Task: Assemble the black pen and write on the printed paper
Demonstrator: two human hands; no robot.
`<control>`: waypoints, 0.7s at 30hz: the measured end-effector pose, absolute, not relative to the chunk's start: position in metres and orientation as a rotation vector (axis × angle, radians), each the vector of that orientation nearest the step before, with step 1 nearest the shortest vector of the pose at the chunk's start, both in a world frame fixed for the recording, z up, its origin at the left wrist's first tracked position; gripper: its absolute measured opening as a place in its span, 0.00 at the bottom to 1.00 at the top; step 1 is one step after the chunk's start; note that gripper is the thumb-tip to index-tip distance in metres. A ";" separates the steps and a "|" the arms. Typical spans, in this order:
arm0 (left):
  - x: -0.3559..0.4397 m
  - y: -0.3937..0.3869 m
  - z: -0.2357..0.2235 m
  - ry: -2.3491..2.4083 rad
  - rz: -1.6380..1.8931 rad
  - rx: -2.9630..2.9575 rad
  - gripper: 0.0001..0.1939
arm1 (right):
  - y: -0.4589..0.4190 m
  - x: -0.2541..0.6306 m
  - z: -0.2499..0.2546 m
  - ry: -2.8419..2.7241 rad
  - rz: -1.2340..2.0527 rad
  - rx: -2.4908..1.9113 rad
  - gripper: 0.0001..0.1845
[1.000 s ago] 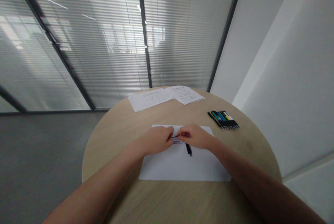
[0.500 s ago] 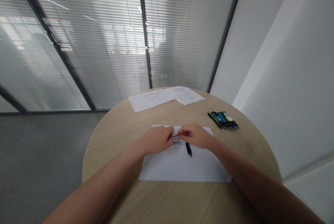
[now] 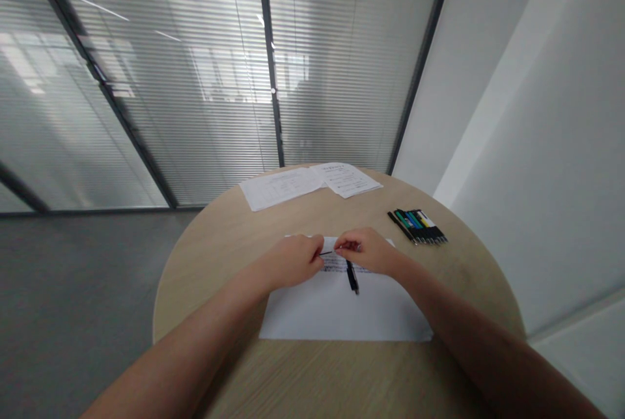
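Office meeting room: glass partition with blinds (image 3: 195,94) beyond hands, printed papers (image 3: 307,183) laid on round table (image 3: 219,243).

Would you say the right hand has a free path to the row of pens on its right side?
Probably yes. The table is bare between the right hand and the pens, but that hand is pinching a thin dark rod with the left hand.

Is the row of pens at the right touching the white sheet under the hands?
Apart. The head view shows bare table between the row of pens and the white sheet.
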State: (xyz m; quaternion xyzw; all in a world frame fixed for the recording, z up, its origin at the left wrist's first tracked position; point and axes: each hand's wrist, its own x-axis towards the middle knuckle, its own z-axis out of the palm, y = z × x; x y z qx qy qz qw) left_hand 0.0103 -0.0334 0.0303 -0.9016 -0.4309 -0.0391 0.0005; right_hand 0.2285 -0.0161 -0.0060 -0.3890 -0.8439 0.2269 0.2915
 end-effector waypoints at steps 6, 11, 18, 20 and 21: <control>0.011 -0.034 0.031 -1.393 -0.090 -2.826 0.10 | -0.016 0.228 -0.006 -2.249 0.593 -1.031 0.06; 0.011 -0.034 0.031 -1.406 -0.097 -2.827 0.11 | -0.017 0.229 -0.005 -2.241 0.610 -1.023 0.06; 0.011 -0.033 0.029 -1.371 -0.124 -2.836 0.09 | -0.017 0.228 -0.005 -2.259 0.621 -0.988 0.07; 0.011 -0.033 0.028 -1.361 -0.136 -2.837 0.09 | -0.017 0.228 -0.006 -2.260 0.620 -0.981 0.07; 0.011 -0.033 0.028 -1.359 -0.142 -2.835 0.09 | -0.017 0.228 -0.006 -2.259 0.617 -0.981 0.07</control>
